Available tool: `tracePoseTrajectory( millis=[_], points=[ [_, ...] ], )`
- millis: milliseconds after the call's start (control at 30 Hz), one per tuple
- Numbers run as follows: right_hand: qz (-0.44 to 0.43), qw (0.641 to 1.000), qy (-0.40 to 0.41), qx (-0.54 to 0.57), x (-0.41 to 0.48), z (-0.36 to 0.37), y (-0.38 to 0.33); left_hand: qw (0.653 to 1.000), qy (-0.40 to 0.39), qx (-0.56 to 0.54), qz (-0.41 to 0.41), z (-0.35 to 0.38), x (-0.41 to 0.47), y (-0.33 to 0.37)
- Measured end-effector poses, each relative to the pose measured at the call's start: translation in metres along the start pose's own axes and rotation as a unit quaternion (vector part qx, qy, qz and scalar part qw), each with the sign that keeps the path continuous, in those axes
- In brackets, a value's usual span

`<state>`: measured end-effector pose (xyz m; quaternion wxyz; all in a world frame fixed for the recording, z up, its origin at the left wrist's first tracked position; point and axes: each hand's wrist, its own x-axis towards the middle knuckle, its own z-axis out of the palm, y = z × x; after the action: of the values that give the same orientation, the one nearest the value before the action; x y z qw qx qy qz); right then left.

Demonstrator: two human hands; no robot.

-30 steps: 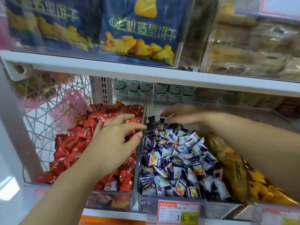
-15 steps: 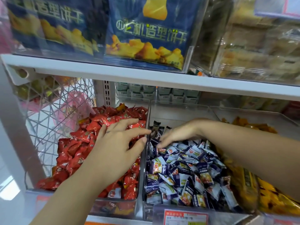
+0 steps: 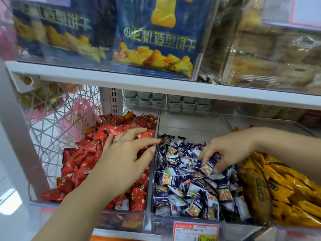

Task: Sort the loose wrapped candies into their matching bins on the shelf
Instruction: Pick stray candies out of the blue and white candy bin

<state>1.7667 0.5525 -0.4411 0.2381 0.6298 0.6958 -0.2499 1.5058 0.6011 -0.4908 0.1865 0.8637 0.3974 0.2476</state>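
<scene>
We see glossy, crinkled film on the red candies [image 3: 83, 160] and the blue candies [image 3: 187, 186]. The bins [image 3: 191, 124] look like clear, smooth plastic. The shelf [image 3: 139, 82] seems smooth, white-painted metal. The yellow packs [image 3: 288, 190] shine, and the price tag [image 3: 195, 231] looks like matt paper.

head camera looks forward and down, close over the candy bins [image 3: 152, 171]

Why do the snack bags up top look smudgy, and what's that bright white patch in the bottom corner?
Head view: the blue biscuit bags and clear packs on the upper shelf are smeared by blur, while the purple candies look sharper; the white patch at lower left is glare off a shiny surface; the white shelf edge looks slanted through the wide-angle lens.
</scene>
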Motion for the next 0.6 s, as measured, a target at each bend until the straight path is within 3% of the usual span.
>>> tracePoseTrajectory(
  millis=[133,200,267,367,600],
  points=[
    [0.011,0.999,0.030,-0.040,-0.005,0.000,0.006,1.000,-0.005,0.004,-0.004,-0.001,-0.001,0.002],
    [0.002,0.998,0.062,-0.003,-0.007,-0.004,0.006,1.000,-0.009,0.007,-0.008,-0.002,-0.001,0.003],
    [-0.037,0.991,0.103,0.071,-0.002,-0.012,-0.002,1.000,-0.008,0.010,-0.007,-0.003,-0.001,0.003],
    [-0.102,0.978,0.158,0.087,0.026,-0.024,-0.029,1.000,-0.011,0.011,-0.010,-0.001,0.000,0.003],
    [-0.075,0.995,0.034,0.053,0.080,-0.007,-0.048,1.000,0.001,0.007,0.002,0.001,0.001,-0.001]
  ],
)
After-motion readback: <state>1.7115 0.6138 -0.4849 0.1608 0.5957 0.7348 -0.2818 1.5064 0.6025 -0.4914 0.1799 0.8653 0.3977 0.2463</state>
